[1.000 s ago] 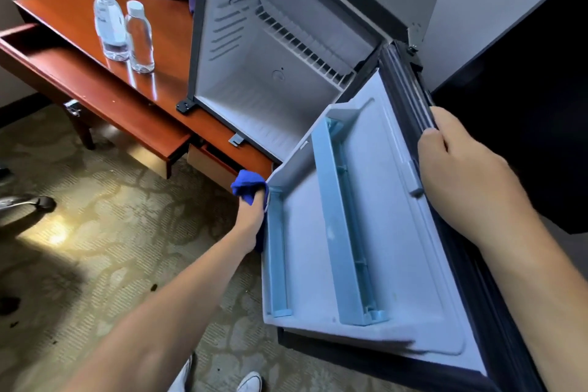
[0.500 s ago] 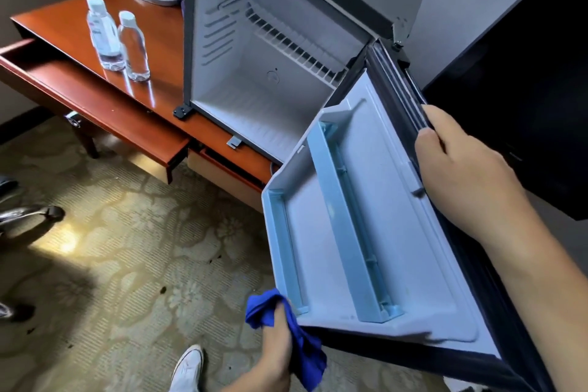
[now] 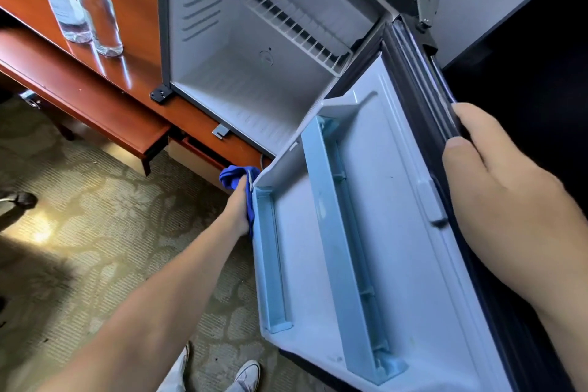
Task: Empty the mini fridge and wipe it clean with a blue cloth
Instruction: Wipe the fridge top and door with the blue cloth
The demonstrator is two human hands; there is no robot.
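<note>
The mini fridge (image 3: 241, 41) stands open on the wooden desk, its white inside bare except for a wire shelf (image 3: 292, 22). Its door (image 3: 391, 232) swings toward me, with pale blue shelf rails on the white liner. My left hand (image 3: 238, 204) presses the bunched blue cloth (image 3: 235, 177) against the door's lower outer edge, near the corner closest to the desk. My right hand (image 3: 496, 181) grips the door's dark top edge, fingers wrapped over it.
Two clear water bottles (image 3: 79, 6) stand on the red-brown desk (image 3: 105, 73) left of the fridge. A desk drawer (image 3: 95, 118) is pulled out. Patterned carpet (image 3: 95, 232) lies below, with my white shoes (image 3: 246, 375) at the bottom. A dark cabinet (image 3: 525, 57) sits on the right.
My left hand with the cloth dropped along the door's edge to its near corner, then came back up to the corner by the desk. My right hand kept its hold on the door.
</note>
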